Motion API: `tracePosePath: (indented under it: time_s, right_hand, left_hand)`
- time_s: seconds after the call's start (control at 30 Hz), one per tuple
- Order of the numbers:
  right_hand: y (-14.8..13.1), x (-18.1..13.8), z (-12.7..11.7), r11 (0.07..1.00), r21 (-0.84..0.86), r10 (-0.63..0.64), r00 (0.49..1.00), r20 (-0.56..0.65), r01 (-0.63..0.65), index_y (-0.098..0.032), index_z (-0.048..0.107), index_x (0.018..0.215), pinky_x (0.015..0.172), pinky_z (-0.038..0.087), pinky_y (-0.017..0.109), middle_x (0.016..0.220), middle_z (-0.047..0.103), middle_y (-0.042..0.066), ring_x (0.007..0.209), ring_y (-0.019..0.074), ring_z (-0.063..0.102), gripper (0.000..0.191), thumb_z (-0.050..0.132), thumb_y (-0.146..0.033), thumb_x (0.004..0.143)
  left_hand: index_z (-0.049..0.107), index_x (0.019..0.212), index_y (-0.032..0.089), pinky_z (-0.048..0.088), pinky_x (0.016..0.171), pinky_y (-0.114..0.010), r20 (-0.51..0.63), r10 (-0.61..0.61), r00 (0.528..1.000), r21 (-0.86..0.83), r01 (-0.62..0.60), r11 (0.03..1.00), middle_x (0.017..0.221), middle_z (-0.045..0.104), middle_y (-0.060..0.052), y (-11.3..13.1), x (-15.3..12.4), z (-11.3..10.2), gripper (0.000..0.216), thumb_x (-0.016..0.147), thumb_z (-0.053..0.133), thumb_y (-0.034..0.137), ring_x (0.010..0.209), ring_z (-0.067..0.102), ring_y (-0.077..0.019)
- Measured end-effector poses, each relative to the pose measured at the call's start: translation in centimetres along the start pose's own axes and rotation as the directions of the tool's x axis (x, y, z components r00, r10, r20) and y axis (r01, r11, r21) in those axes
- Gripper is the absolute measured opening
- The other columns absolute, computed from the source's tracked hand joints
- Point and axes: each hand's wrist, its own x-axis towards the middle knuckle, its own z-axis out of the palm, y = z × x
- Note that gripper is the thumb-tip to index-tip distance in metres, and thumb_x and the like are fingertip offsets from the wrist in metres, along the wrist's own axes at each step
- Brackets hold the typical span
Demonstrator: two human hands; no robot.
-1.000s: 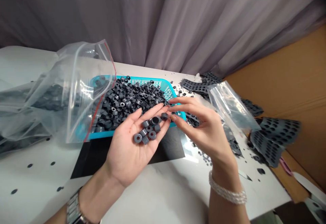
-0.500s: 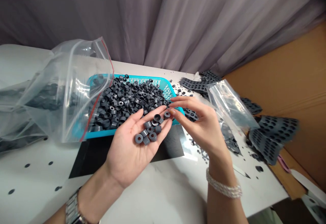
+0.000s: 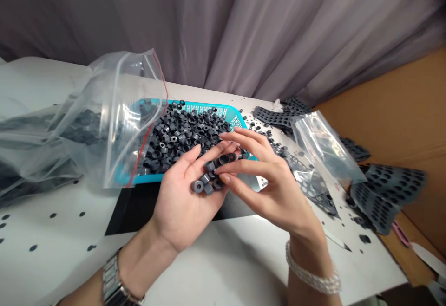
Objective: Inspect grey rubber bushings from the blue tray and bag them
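Observation:
My left hand point(image 3: 188, 194) lies palm up over the table, cupping several small grey rubber rings point(image 3: 209, 178) on its fingers. My right hand point(image 3: 268, 180) reaches across from the right, fingers stretched, with its fingertips touching the rings on the left fingers. Behind both hands a turquoise basket point(image 3: 230, 111) is heaped with the same grey rings point(image 3: 181, 134).
A clear zip bag point(image 3: 118, 115) with a red seal line leans over the basket's left side, more bags beyond it. A smaller clear bag point(image 3: 324, 146) and perforated grey rubber sheets point(image 3: 386, 190) lie right. A black sheet point(image 3: 135, 208) lies under the hands. Cardboard stands at the right.
My right hand has moved left, further over the left fingers, its fingertips now among the rings. The view has shifted slightly to the left.

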Motion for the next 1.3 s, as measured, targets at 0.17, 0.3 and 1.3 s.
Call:
tracePosePath:
  time_s: [0.17,0.3,1.3]
  right_hand:
    - [0.2,-0.1,0.2,0.999,-0.03,0.031,0.999,-0.043,-0.032,-0.024,0.07,0.087,0.106,0.038,0.049,0.131,0.056,0.003,0.132,0.0249,0.038,0.017,0.058,-0.016,0.079]
    - [0.2,-0.2,0.0,0.999,-0.024,0.043,0.998,-0.05,-0.044,-0.025,0.068,0.086,0.105,0.039,0.049,0.131,0.056,0.002,0.132,0.025,0.038,0.016,0.058,-0.015,0.077]
    - [1.0,0.2,1.0,0.941,0.304,0.227,0.945,-0.236,-0.151,-0.022,0.06,0.086,0.097,0.045,0.041,0.108,0.066,0.005,0.11,0.0203,0.057,0.005,0.057,-0.019,0.084]
  left_hand:
    - [0.058,0.121,0.012,0.053,0.079,-0.02,0.049,0.007,0.999,-0.024,-0.006,1.0,0.105,0.067,-0.01,-0.3,0.2,0.0,0.038,0.086,0.043,0.009,0.089,0.065,-0.0115]
    - [0.058,0.121,0.013,0.052,0.082,-0.021,0.042,0.009,0.999,-0.045,-0.007,0.999,0.105,0.066,-0.009,-0.6,0.4,-0.2,0.037,0.088,0.043,0.011,0.09,0.064,-0.0114]
    - [0.053,0.121,0.001,0.056,0.086,-0.034,-0.075,0.032,0.997,-0.073,-0.038,0.997,0.095,0.068,-0.016,-0.6,0.3,0.4,0.04,0.092,0.038,0.023,0.091,0.068,-0.0212]
